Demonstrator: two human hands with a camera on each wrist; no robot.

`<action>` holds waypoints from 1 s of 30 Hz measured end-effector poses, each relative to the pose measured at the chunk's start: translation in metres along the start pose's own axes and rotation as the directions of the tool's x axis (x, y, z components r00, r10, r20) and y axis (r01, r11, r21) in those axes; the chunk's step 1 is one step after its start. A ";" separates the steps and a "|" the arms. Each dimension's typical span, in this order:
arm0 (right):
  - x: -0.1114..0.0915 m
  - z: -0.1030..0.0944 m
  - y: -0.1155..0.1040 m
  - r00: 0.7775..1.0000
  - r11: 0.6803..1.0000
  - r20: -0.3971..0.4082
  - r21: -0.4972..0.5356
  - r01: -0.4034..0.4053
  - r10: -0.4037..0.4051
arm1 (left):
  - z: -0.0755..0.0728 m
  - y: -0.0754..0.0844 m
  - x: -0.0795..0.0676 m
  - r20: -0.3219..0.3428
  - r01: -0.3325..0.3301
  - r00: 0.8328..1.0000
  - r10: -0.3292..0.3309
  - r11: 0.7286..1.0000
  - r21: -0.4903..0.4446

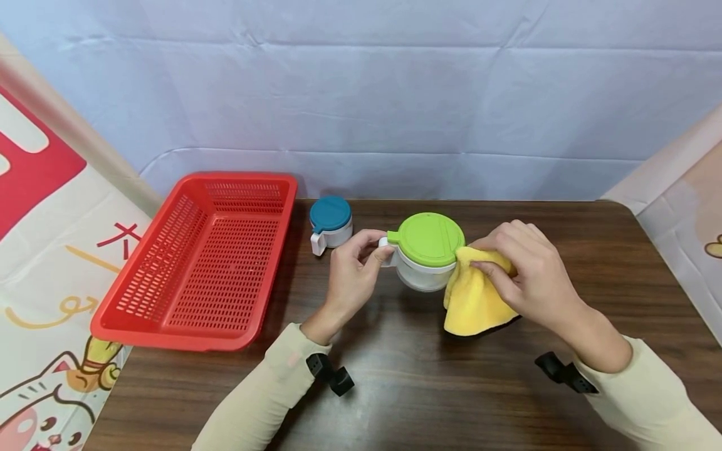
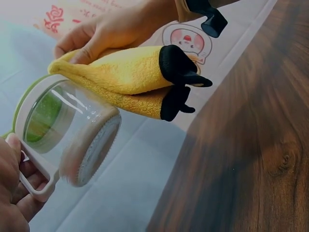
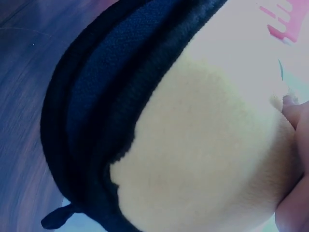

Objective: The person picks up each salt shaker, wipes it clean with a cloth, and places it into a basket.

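A clear glass jar [image 2: 72, 130] with a green lid [image 1: 431, 239] and a white handle is held off the table, tilted in the left wrist view. My left hand [image 1: 354, 269] grips it by the white handle [image 2: 42, 181]. At the jar's right side, my right hand [image 1: 527, 275] pinches a yellow cloth [image 1: 476, 294] with dark edging, its fold against the rim of the lid. The cloth [image 3: 203, 140] hangs down from the fingers and fills most of the right wrist view.
A red plastic basket [image 1: 265, 294] stands on the left of the dark wooden table [image 1: 406, 401]. Between basket and jar, near the back edge, sits a smaller jar with a blue lid [image 1: 330, 213]. A pale cloth backdrop [image 1: 366, 100] rises behind the table.
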State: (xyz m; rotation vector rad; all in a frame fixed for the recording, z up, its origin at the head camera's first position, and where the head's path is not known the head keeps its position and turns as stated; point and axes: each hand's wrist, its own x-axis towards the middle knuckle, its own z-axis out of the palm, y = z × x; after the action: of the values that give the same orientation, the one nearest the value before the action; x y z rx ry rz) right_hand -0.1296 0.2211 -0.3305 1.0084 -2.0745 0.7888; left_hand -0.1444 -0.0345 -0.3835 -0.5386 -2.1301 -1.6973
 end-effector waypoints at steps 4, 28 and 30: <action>0.000 -0.001 0.004 1.000 1.000 0.005 -0.008 -0.021 0.022 | -0.001 -0.001 0.000 -0.002 -0.004 1.000 0.004 1.000 0.003; 0.002 -0.001 0.024 0.996 0.992 0.016 -0.091 -0.086 0.088 | 0.003 -0.001 -0.002 0.008 -0.009 1.000 0.010 0.999 -0.038; 0.002 -0.001 0.025 0.995 0.991 0.018 -0.097 -0.091 0.093 | 0.003 -0.002 -0.002 0.009 -0.010 1.000 0.010 0.999 -0.034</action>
State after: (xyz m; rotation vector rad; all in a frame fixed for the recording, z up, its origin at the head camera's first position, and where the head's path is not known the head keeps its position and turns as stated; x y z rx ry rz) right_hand -0.1513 0.2337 -0.3338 0.8787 -2.1701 0.7194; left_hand -0.1437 -0.0321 -0.3863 -0.5671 -2.1048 -1.7323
